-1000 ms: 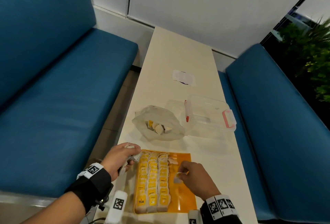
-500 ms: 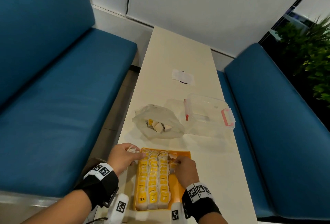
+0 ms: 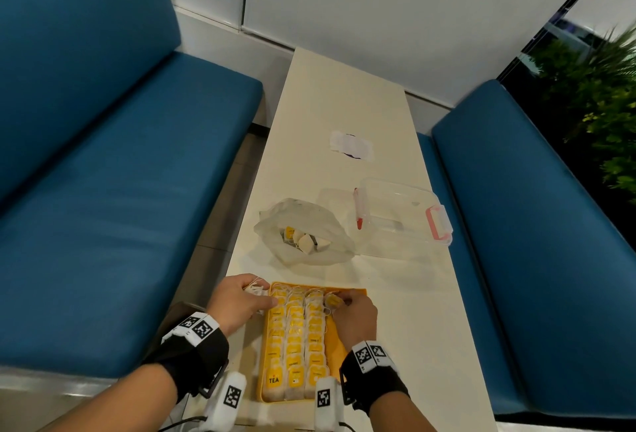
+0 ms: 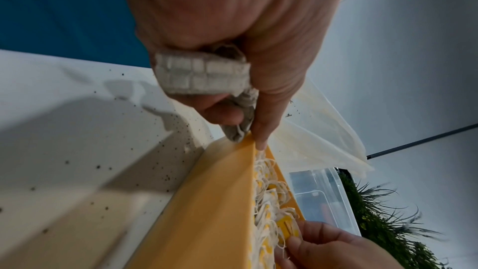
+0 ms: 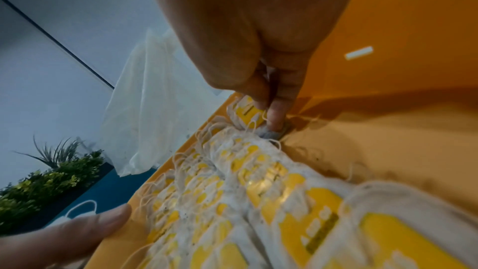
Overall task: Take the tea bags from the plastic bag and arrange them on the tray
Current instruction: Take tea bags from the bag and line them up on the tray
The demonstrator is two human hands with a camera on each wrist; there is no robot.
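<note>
since one second ago the right hand [image 3: 354, 314] has gone forward from the near part of the tray [image 3: 356, 294] to its far end, and the left hand [image 3: 237, 304] has come closer to the far left corner of the tray.

now the right hand pinches a tea bag [image 5: 271, 133] with thumb and fingertips and pushes it down at the far end of the tray, at the start of a new, fourth row beside the three full rows [image 3: 296, 338]. its yellow tag [image 3: 333, 300] shows just in front of the fingers. the left hand has its fingers curled around spare tea bags [image 4: 204, 73], and one fingertip touches the tray rim.

i judge the task is well past the half: three rows are filled from near end to far end, and only the strip on the right side of the tray shows orange floor. what is left: the bags in the left hand, and a few more tea bags in the plastic bag [image 3: 327, 221], which lies open on the table [image 3: 344, 94] just beyond the tray. a clear plastic box [image 3: 402, 214] stands beside the bag.
</note>
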